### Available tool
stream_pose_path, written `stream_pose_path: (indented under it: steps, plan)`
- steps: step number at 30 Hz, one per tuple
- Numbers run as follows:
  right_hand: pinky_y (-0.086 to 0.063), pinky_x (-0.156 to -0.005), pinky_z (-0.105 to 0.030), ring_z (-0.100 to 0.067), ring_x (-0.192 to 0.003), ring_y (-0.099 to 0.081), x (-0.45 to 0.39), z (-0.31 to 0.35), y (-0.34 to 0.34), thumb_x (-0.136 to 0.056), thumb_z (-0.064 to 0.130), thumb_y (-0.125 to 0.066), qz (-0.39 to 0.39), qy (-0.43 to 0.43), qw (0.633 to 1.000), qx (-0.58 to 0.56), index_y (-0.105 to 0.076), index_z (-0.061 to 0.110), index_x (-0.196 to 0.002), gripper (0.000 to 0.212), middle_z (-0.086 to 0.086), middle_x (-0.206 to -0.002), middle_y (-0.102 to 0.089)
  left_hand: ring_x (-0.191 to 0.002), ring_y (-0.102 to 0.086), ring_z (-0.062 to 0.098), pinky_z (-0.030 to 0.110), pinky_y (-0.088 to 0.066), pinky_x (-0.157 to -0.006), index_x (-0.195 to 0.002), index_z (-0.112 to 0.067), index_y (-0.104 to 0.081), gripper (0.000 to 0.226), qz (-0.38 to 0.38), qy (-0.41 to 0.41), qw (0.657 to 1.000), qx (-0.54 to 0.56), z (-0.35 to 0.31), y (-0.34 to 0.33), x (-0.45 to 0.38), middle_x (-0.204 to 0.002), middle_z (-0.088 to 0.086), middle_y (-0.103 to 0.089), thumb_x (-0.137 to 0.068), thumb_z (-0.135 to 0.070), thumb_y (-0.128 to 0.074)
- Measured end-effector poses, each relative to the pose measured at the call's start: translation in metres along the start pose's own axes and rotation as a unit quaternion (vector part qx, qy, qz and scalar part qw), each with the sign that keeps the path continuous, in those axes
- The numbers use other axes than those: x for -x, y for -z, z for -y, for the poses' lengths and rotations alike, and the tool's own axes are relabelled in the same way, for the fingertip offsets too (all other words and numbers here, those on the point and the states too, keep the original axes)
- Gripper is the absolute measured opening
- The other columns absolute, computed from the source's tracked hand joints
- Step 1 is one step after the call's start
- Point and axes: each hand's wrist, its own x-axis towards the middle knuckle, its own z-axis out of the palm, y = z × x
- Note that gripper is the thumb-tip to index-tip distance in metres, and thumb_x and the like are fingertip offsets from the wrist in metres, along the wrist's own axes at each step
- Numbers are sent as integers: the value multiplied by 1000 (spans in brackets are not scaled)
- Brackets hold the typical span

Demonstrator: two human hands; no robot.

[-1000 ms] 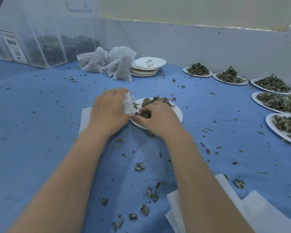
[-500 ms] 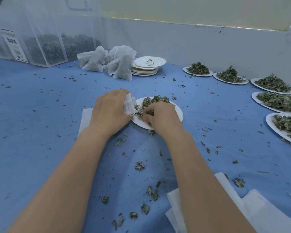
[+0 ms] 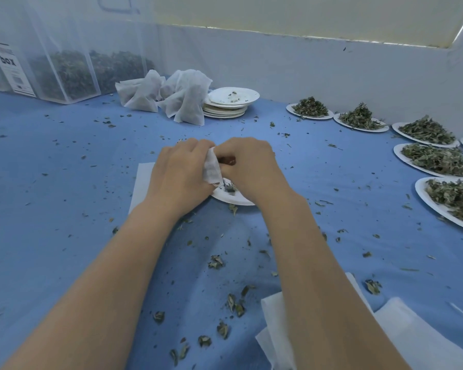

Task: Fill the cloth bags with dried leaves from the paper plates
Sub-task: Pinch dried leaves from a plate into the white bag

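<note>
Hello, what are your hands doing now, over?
Left hand grips bag. Right hand at its mouth, fingers curled. Plate nearly hidden under both. Nothing blocking.

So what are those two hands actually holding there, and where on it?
A small white cloth bag, pinched at its upper edge between the left hand and the right hand, above the nearly emptied paper plate. The rest of the bag is hidden by the hands.

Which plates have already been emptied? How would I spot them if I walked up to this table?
Look to the far side of the blue table, near the wall. Just right of the stuffed white cloth bags sits a stack of paper plates. Unlike the plates along the right edge, which carry leaf heaps, these hold only crumbs.
</note>
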Motion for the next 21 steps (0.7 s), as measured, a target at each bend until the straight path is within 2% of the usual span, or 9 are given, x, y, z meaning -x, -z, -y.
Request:
stream_pose_path:
  steps: [1,4,5,8,10,13,15,19,21]
  plan:
    - [-39,-71,-17,-23,-88,-60,2,0,1,-87,13,-60,2,0,999,-35,-73,14,-96,16,-7,-91,-70,-79,-55,33,40,-37,-73,-100,-3,-61,30,-11,-1,1000,5,-1,0,0,-84,12,-61,-71,-8,-62]
    - [-50,-87,-38,-25,-98,-64,8,-1,6,-84,5,-61,36,-22,984,-172,-72,14,-100,20,-9,-98,-71,-73,-55,34,38,-38,-69,-96,-2,-60,29,-25,-5,1000,4,-1,-1,0,-80,12,-59,-67,-5,-62]
    - [-51,-87,-36,-19,-97,-66,8,-2,6,-84,4,-61,42,-33,978,-203,-71,16,-100,22,-4,-99,-72,-73,-54,33,37,-37,-69,-97,-3,-59,29,-23,-3,1000,2,0,-1,-1,-79,11,-58,-68,-6,-61]
    - [-44,-68,-4,9,-72,-61,6,-6,1,-82,10,-67,-10,-71,970,-234,-67,22,-94,17,14,-88,-66,-73,-50,27,31,-31,-68,-95,-8,-57,24,-14,-10,1000,-15,1,-4,-2,-76,-2,-46,-71,-14,-57]
    - [-39,-57,0,7,-64,-58,4,-5,-2,-80,12,-70,-59,-93,964,-244,-63,22,-86,14,17,-79,-61,-69,-48,26,30,-30,-67,-92,-9,-57,22,-23,-17,1000,-12,0,-4,-2,-73,-4,-42,-71,-15,-56]
    - [-42,-51,-6,-5,-64,-59,3,0,-4,-77,11,-72,-87,-92,961,-248,-61,20,-86,17,10,-73,-65,-64,-45,25,31,-32,-66,-89,-5,-57,23,-40,-9,999,11,-4,-3,-1,-72,3,-48,-69,-14,-65]
    - [-44,-50,-10,-9,-64,-58,3,3,-4,-78,11,-69,-59,-77,964,-246,-58,22,-91,20,1,-76,-70,-63,-44,25,31,-30,-65,-85,-6,-54,23,-46,9,999,21,-5,-1,-1,-71,5,-50,-69,-13,-68]
    - [-40,-47,-15,-5,-53,-51,4,3,2,-87,9,-54,16,-59,969,-241,-56,25,-101,21,-5,-81,-70,-77,-53,34,31,-30,-67,-98,-2,-57,32,-42,40,998,37,-1,4,-2,-87,14,-61,-74,-19,-70]
    - [-49,-56,-21,-11,-66,-61,5,0,4,-89,10,-53,-10,-75,959,-272,-58,25,-99,19,2,-84,-72,-83,-54,34,33,-33,-70,-102,-4,-59,31,-40,42,998,29,1,5,-2,-93,13,-62,-78,-20,-68]
